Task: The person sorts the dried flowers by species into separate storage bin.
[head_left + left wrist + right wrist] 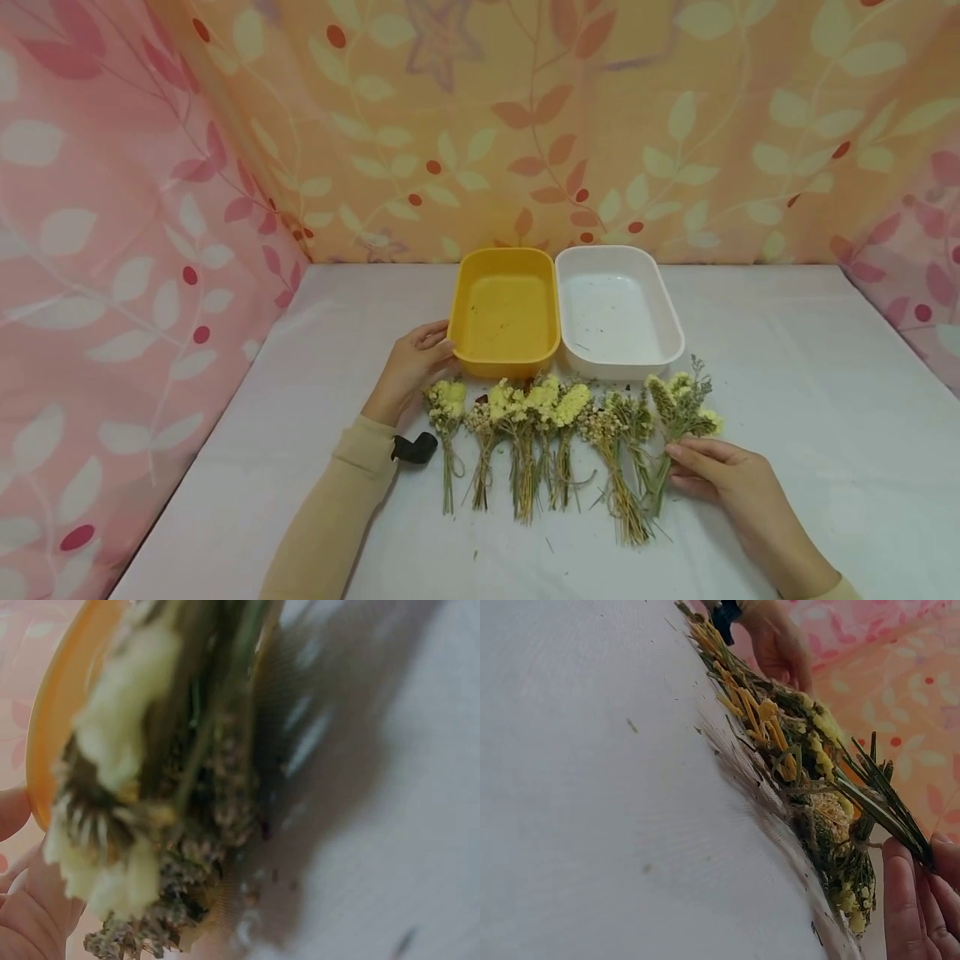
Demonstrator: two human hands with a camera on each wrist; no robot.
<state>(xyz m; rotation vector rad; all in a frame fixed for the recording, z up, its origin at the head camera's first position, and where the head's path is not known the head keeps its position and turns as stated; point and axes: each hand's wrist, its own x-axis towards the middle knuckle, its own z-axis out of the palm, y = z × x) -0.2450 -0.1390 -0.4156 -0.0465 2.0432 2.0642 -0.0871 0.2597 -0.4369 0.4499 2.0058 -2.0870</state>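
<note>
My right hand (723, 475) pinches the stems of a tied bunch of dried flowers (684, 408) at the right end of a row. Its pale yellow heads point towards the white bin. In the right wrist view its green stems (885, 814) run between thumb and fingers. Several similar bunches (525, 408) lie side by side along the front of the bins, stems towards me, some bound with twine. My left hand (412, 362) touches the left side of the yellow bin (504, 367) with its fingertips. Blurred flower heads (124, 735) fill much of the left wrist view.
A white bin (618, 369) stands against the yellow one's right side, both near the back edge of the white-covered table (787, 358). Small plant bits lie in both bins and on the cloth. Leaf-patterned curtains (480, 125) hang behind and at both sides.
</note>
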